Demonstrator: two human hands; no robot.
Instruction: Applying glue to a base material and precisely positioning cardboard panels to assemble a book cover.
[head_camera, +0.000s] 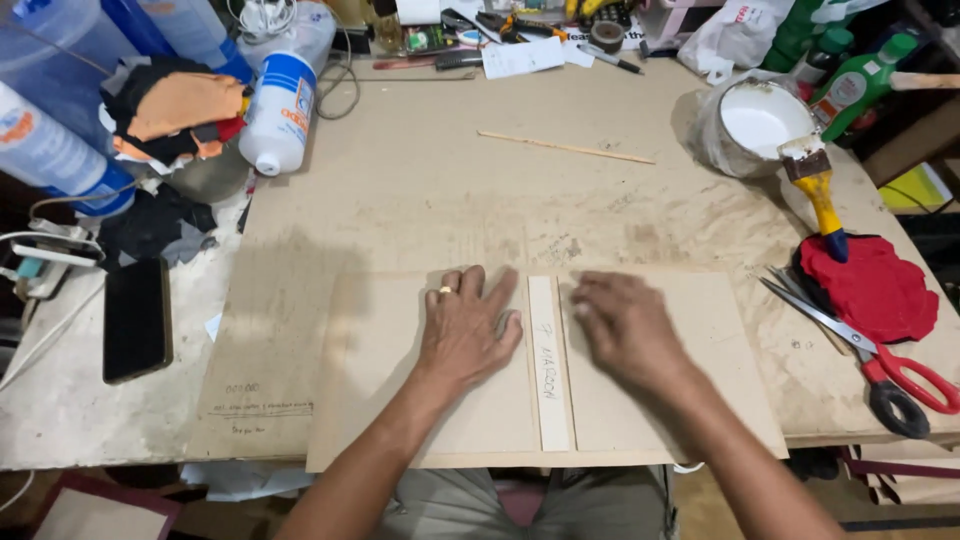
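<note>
Head view: flat, open left hand (468, 330) and right hand (625, 330) flank pale strip (548, 365) running near-to-far.

I count two brown boards, one (400, 370) under my left hand (468, 335) and one (670, 390) under my right hand (620, 330), with one pale strip (548, 365) between them. Right of frame: one pair of scissors (880, 365), one paintbrush (818, 190), one pot of white glue (755, 125). Left of frame: one phone (137, 318).
</note>
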